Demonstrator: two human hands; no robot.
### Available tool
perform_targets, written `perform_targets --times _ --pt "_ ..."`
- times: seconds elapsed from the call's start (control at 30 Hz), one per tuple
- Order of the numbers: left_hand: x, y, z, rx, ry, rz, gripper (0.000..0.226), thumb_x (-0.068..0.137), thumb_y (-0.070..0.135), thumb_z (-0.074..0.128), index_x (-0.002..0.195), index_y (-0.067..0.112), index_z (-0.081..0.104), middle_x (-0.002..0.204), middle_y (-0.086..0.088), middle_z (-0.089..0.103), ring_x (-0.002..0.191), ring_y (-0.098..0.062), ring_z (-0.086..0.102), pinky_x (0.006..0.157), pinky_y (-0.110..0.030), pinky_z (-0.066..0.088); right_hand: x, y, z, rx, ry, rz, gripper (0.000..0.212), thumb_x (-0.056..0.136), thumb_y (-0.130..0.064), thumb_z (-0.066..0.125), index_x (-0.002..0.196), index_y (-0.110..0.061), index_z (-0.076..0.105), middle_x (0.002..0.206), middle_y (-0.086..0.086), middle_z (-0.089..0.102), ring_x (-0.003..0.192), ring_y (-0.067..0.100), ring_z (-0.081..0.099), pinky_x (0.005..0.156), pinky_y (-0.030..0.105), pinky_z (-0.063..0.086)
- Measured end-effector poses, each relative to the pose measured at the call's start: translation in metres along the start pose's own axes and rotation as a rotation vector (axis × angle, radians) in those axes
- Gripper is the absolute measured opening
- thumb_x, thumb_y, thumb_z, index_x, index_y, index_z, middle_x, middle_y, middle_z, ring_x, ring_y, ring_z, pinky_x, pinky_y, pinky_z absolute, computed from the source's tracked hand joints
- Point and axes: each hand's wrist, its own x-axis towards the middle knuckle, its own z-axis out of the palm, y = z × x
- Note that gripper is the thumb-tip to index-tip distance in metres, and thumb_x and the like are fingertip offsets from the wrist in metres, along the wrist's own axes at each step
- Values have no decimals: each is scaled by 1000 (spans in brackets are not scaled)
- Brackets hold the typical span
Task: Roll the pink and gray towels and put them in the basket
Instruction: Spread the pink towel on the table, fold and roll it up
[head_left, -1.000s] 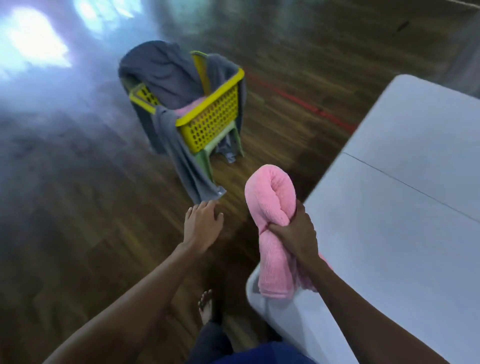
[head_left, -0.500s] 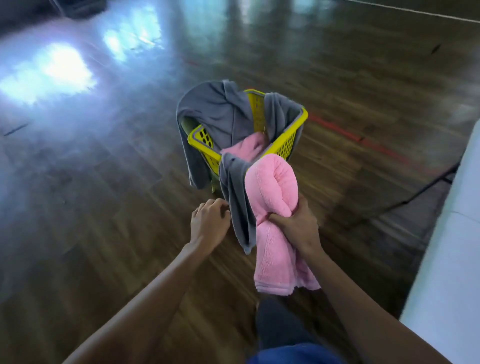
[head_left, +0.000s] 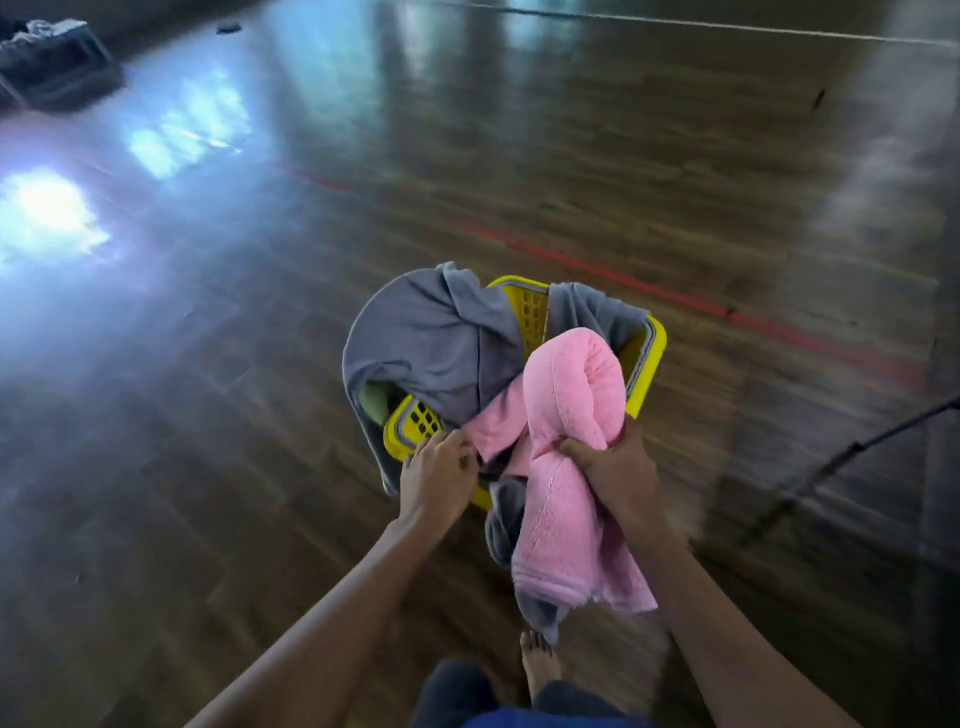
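This looks like an indoor sports hall. A wide, glossy brown wooden plank floor (head_left: 571, 156) carries a painted red line (head_left: 597, 270) and a thin white line (head_left: 727, 26).

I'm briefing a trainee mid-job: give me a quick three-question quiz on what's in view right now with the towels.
1. True or false: the right hand grips the rolled pink towel.
2. The gray towels are: A) folded on the floor; B) draped over the rim of the yellow basket; C) stacked on a table.
3. Has the rolled pink towel been let go into the yellow basket?

Key: 1 true. 2 B. 3 No: the right hand holds it, and its loose end hangs down outside, in front of the yellow basket.
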Motion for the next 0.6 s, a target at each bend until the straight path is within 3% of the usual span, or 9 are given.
perform_targets --times 0.17,0.27,0.43,0.6 --pt "105 -29 11 39 -110 142 23 86 24 53 104 19 67 108 -2 64 107 -27 56 91 -40 44 65 -24 57 6 121 121 90 65 -44 82 139 -19 40 131 8 58 115 32 56 94 41 46" --pt "163 -46 28 114 -189 263 24 89 25 50 105 18 65 108 -4 63 107 -29 55 92 -41 41 100 -31 98 22 214 200 91 58 -47 83 134 -17 43 125 7 60 111 32 58 91 44 49" --pt "236 -78 54 210 -187 531 38 78 28 36 97 18 68 103 -4 64 99 -30 59 95 -46 44 156 -20 165 35 338 374 110 44 -63 73 139 -20 36 132 7 52 117 32 55 95 51 48" --pt "272 -110 89 330 -269 669 48 74 24 38 112 12 65 128 -12 56 123 -32 50 111 -54 32 209 16 216 -132 365 519 106 67 -50 78 148 -14 20 146 17 37 129 41 42 102 50 38"
